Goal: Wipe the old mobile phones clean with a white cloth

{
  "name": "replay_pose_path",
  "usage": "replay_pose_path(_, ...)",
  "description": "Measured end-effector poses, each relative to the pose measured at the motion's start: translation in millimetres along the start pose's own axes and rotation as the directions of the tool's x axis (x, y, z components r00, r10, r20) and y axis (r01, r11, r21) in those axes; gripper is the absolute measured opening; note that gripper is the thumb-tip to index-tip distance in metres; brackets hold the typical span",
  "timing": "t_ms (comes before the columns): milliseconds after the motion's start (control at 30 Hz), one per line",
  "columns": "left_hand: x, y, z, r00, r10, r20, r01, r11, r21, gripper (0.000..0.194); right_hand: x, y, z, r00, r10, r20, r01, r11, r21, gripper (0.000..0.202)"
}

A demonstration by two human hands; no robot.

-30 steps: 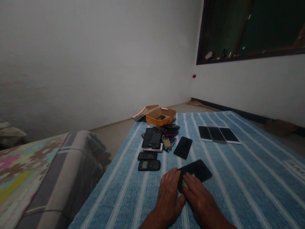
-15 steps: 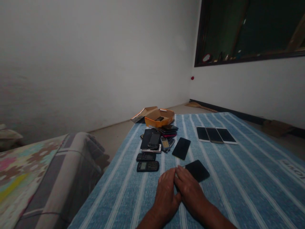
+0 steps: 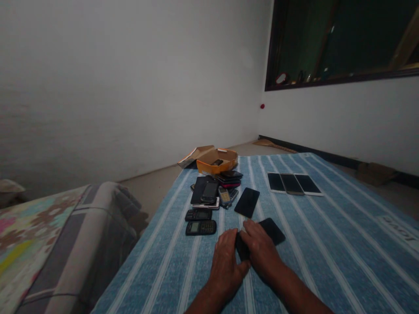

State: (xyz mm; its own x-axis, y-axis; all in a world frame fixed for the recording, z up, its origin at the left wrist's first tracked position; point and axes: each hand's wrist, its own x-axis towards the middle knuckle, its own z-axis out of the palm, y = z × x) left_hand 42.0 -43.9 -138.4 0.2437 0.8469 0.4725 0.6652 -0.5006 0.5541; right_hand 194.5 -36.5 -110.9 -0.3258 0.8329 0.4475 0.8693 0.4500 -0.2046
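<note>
Between my hands lies a dark phone (image 3: 242, 247) on the blue striped cloth, partly covered by the fingers. My left hand (image 3: 226, 257) grips its left side, and my right hand (image 3: 260, 246) is closed over its right side. Just beyond my right hand is another black phone (image 3: 272, 231), lying flat. A black phone (image 3: 247, 203) rests farther up. Two keypad phones, one (image 3: 200, 227) nearer and one (image 3: 198, 214) behind it, lie left of my hands. Behind them is a pile of phones (image 3: 209, 192).
An open orange box (image 3: 218, 161) holding a small dark phone stands at the far end. Three phones (image 3: 292, 183) lie side by side at the right. Left of the striped cloth (image 3: 330, 244) is a surface with a flowered cover (image 3: 29, 235).
My hands have moved slightly apart, and a dark phone now shows between them. The whole view has shifted a little.
</note>
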Motion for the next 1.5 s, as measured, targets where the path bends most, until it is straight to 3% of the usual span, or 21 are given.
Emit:
replay_pose_path(133, 3, 3, -2.3, 0.999, 0.035, -0.005, -0.036, 0.999, -0.032, 0.064, -1, -7, 5, 0.998, -0.068, 0.004, 0.068, 0.997, 0.029, 0.04)
replay_pose_path(267, 4, 6, -6.4, 1.0, -0.001, 0.024, 0.002, 0.999, -0.037, 0.067, 1, -1, -2, 1.0, 0.003, 0.022, -0.003, 1.0, 0.003, 0.034)
replay_pose_path(500, 6, 14, -17.2, 0.989, -0.062, 0.137, 0.068, 0.997, -0.042, 0.07, -10, 51, -27, 0.982, 0.187, -0.019, -0.187, 0.967, -0.17, 0.044)
replay_pose_path(633, 8, 17, -17.8, 0.989, -0.073, 0.127, 0.078, 0.996, -0.031, 0.069, -16, 69, -26, 0.961, 0.272, -0.046, -0.275, 0.942, -0.191, 0.044)
replay_pose_path(867, 8, 17, -17.7, 0.997, -0.001, 0.082, 0.006, 0.998, -0.055, 0.059, -14, 28, -1, 0.996, 0.007, -0.093, -0.017, 0.994, -0.106, 0.039)
replay_pose_path(1100, 9, 20, -18.1, 0.995, -0.029, 0.095, 0.033, 0.998, -0.045, 0.058, -7, 21, -10, 0.99, 0.134, -0.045, -0.137, 0.987, -0.08, 0.044)
replay_pose_path(1300, 9, 20, -16.0, 0.998, 0.025, 0.055, -0.022, 0.998, -0.058, 0.055, -3, -3, 4, 0.998, -0.062, -0.03, 0.064, 0.997, 0.048, 0.04)
replay_pose_path(1500, 7, 17, -12.1, 1.0, 0.021, 0.003, -0.02, 0.999, -0.032, 0.059, -2, -2, 3, 0.998, -0.054, -0.013, 0.055, 0.998, 0.04, 0.038)
